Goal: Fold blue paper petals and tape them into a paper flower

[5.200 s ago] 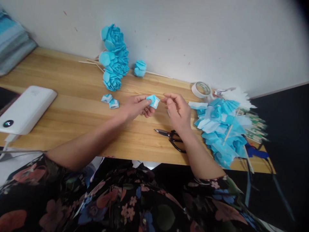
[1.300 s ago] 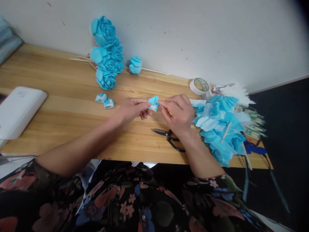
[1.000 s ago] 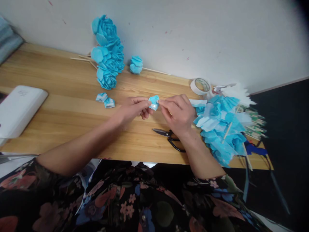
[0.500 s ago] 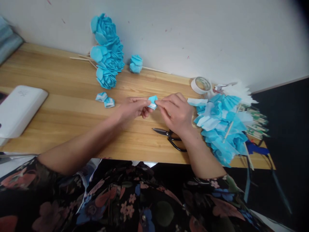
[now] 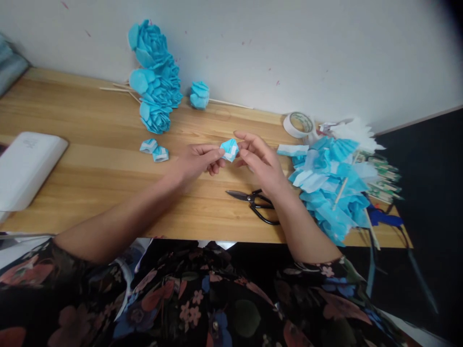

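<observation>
My left hand [image 5: 204, 159] pinches a small folded piece of blue paper [image 5: 230, 149] with white tape-like strips along its lower edges. Close on its right side is my right hand [image 5: 258, 156], fingers spread and curved around the paper's edge; whether a fingertip touches it I cannot tell. Two similar folded blue pieces [image 5: 160, 154] lie on the table left of my left hand. Black-handled scissors [image 5: 240, 195] rest below my right hand, their handles partly behind the wrist.
Blue paper roses [image 5: 155, 91] on sticks lie at the back left, near a single blue bud [image 5: 199, 95]. A tape roll [image 5: 298, 125] and a heap of blue paper [image 5: 329, 188] occupy the right. A white device [image 5: 32, 168] sits at far left.
My right hand has let go of the folded paper and its fingers have opened. The paper now shows more of its face, still in my left hand. The view has shifted slightly.
</observation>
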The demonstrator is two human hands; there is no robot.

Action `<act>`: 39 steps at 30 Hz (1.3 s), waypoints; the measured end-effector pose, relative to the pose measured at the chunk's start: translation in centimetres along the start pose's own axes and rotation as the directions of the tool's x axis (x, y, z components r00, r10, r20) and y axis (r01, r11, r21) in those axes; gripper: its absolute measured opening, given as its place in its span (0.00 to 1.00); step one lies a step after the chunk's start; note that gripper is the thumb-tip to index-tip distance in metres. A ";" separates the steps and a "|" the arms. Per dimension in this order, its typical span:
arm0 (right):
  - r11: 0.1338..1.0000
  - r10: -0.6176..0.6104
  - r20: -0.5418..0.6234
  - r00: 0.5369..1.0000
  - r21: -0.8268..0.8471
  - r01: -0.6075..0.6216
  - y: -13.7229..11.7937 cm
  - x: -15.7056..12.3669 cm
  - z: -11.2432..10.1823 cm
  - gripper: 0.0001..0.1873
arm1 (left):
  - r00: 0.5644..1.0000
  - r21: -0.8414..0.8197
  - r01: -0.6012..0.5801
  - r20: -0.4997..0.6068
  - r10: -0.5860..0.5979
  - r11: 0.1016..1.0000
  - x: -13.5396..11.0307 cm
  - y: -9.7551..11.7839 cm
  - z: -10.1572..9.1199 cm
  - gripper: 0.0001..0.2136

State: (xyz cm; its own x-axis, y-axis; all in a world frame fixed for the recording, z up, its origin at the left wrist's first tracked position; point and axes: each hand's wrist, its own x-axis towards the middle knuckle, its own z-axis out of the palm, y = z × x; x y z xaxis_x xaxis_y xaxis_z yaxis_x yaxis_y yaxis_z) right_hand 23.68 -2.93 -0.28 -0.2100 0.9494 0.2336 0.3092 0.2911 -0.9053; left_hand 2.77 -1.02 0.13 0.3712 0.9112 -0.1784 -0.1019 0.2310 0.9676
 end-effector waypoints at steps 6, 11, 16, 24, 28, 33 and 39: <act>0.997 0.051 0.012 0.999 0.060 -0.052 -0.3 0.0 0.3 0.26 | 0.992 0.189 -0.122 0.021 0.121 0.974 -0.2 -0.1 -0.1 0.15; 0.998 0.054 -0.002 0.999 0.012 -0.054 0.1 0.2 0.4 0.26 | 0.982 0.265 -0.186 0.077 0.171 0.946 -0.4 0.3 0.0 0.17; 0.999 0.045 -0.032 0.998 -0.030 -0.046 0.2 0.2 0.7 0.28 | 0.984 0.260 -0.178 0.078 0.163 0.949 -0.3 0.4 0.0 0.14; 0.992 0.102 -0.055 0.993 0.076 -0.098 0.3 0.2 0.6 0.22 | 0.990 0.285 -0.142 0.040 0.137 0.948 -0.2 0.2 -0.1 0.09; 0.983 0.128 -0.069 0.989 0.144 -0.117 0.1 0.2 0.6 0.22 | 0.991 0.296 -0.132 0.049 0.123 0.946 -0.2 0.1 -0.1 0.09; 0.984 0.097 -0.113 0.989 0.160 -0.078 0.4 0.3 0.8 0.24 | 0.991 0.289 -0.130 0.072 0.114 0.948 -0.2 0.3 -0.1 0.12; 0.989 0.106 -0.110 0.988 0.117 -0.093 0.8 0.3 0.6 0.23 | 0.991 0.266 -0.131 0.061 0.119 0.955 -0.1 0.3 -0.2 0.10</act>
State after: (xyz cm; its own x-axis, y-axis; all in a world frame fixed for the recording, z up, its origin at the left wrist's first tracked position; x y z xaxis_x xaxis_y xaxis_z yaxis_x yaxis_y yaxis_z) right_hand 23.28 -2.46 -1.11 -0.0726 0.9821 0.1740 0.2165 0.1858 -0.9584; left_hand 2.54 -0.99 0.35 0.4124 0.9096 -0.0512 0.0997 0.0108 0.9950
